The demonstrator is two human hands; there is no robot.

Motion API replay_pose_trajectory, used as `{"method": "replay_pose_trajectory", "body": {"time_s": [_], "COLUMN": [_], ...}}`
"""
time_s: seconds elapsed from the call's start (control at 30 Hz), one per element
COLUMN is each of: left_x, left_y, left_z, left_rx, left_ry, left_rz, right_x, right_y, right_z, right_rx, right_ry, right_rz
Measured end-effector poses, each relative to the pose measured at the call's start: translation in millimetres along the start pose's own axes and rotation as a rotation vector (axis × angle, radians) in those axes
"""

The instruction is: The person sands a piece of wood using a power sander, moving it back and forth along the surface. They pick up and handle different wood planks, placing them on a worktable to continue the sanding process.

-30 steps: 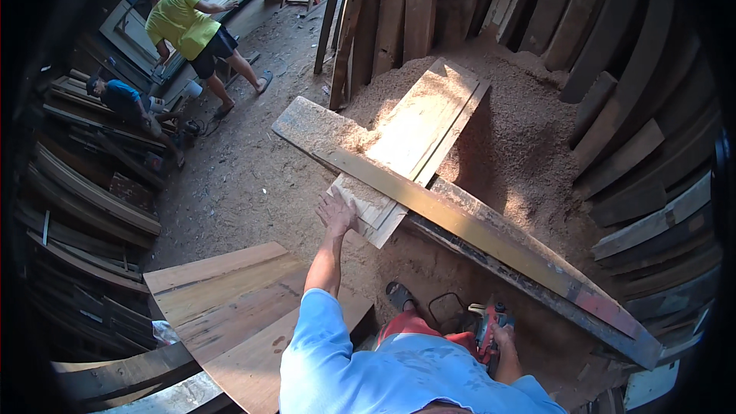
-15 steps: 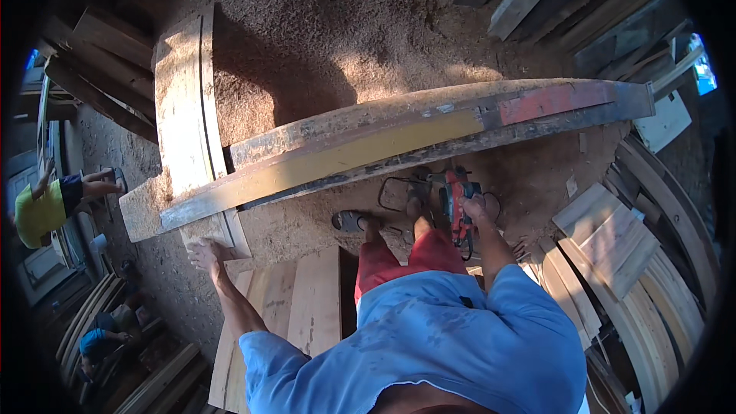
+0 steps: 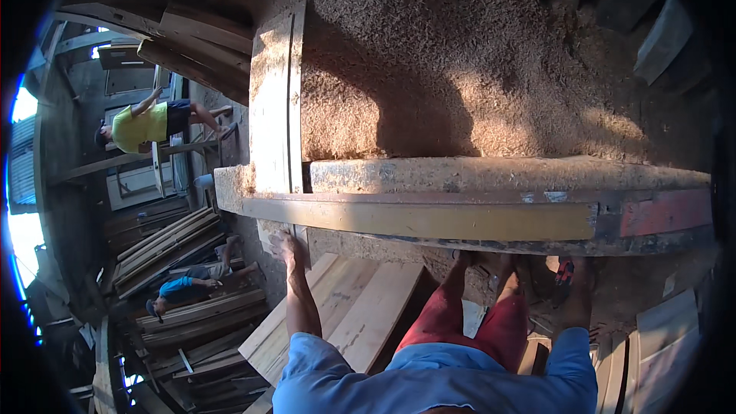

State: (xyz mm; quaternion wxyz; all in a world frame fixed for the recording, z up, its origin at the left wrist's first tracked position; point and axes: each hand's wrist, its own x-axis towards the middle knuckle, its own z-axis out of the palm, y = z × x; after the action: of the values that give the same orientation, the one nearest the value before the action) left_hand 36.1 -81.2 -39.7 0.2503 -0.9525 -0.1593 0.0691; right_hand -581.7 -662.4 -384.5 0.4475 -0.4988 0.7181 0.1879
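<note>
My left hand (image 3: 287, 250), fingers apart, is at the near end of a pale board (image 3: 270, 107) that runs away from me under a long beam. I cannot tell how firmly it touches. The beam (image 3: 429, 216), with a yellow and a red strip along its near side, crosses in front of me. My right hand (image 3: 581, 274) hangs low on the beam's near side, closed on a red electric planer (image 3: 565, 270). The beam and shadow partly hide the tool.
Wide pale planks (image 3: 360, 310) stand at my left leg. Wood shavings (image 3: 429, 54) cover the ground beyond the beam. More boards (image 3: 667, 330) lean at the right. Two people are at the left, one in a yellow shirt (image 3: 142, 129), one in a blue shirt (image 3: 178, 287).
The view has swung left, so the beam now lies almost level and more of the left side shows. My left hand has come to the pale board's end. The planer now shows less.
</note>
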Motion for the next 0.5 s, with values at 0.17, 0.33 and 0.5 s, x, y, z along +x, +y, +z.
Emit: {"method": "replay_pose_trajectory", "body": {"time_s": [0.17,0.33,0.5], "left_x": [8,18,-4], "left_y": [-4,-7,7], "left_z": [5,-7,-18], "left_rx": [-0.429,-0.499,-0.542], "left_ry": [0.133,0.154,0.168], "left_rz": [-0.011,-0.156,-0.204], "right_x": [45,72,92], "right_y": [21,41,53], "right_z": [22,58,88], "right_rx": [0.001,-0.010,-0.026], "right_ry": [0.040,0.039,0.045], "right_rz": [0.067,0.100,0.092]}}
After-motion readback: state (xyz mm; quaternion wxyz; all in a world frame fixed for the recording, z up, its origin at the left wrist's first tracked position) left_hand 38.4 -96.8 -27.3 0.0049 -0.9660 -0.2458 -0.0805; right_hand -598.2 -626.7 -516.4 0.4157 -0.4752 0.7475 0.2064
